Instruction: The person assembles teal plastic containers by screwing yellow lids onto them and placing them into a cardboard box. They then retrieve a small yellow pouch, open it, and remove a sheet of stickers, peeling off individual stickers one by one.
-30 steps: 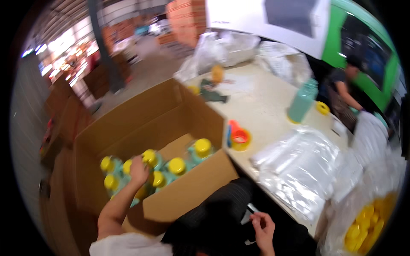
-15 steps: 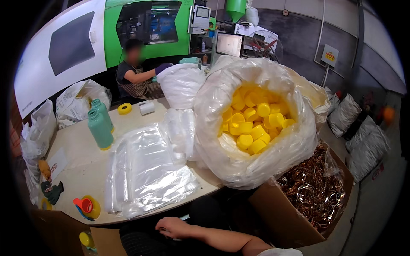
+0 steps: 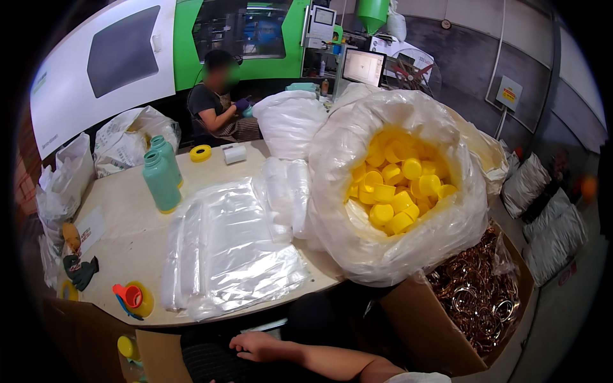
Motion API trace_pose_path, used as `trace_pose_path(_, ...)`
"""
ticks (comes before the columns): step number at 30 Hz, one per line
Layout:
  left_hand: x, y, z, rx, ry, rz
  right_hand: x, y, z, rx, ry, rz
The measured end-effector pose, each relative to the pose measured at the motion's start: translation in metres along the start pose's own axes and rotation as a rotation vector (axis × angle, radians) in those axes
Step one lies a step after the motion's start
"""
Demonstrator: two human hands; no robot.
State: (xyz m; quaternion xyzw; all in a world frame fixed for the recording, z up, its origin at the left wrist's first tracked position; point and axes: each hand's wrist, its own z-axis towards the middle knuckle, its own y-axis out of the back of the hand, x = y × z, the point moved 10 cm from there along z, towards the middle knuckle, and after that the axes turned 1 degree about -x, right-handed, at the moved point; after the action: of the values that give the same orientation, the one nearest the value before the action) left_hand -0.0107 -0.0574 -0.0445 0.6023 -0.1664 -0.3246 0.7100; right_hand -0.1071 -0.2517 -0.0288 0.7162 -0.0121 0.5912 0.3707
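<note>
Only one of my hands shows: my right hand (image 3: 255,348) lies low in the picture on dark cloth over my lap, fingers loosely spread, nothing visible in it. Its forearm comes in from the lower right. Just above it is the front edge of a pale table (image 3: 128,236) with a flat stack of clear plastic bags (image 3: 236,249). To the right stands a big clear sack of yellow caps (image 3: 396,191), its mouth wide. My left hand is out of view.
A cardboard box of copper-coloured rings (image 3: 479,293) sits right of my knees. Two teal bottles (image 3: 159,182), a yellow tape roll (image 3: 200,153), a red-and-yellow dispenser (image 3: 134,298) and black gloves (image 3: 80,271) are on the table. A person (image 3: 214,108) sits behind it by a green machine.
The view has swung right, from the cardboard box of yellow-capped bottles to the table and cap sack. My left hand has left the picture; my right hand stays low on my lap.
</note>
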Motion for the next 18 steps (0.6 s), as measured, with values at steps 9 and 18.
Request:
trace_pose_path(9, -0.004, 0.017, 0.007, -0.09, 0.038, -0.058, -0.001, -0.001, -0.004, -0.029, -0.033, -0.003)
trace_pose_path(18, -0.004, 0.016, 0.007, -0.043, 0.03, -0.089, -0.014, -0.015, -0.001, 0.092, -0.057, -0.114)
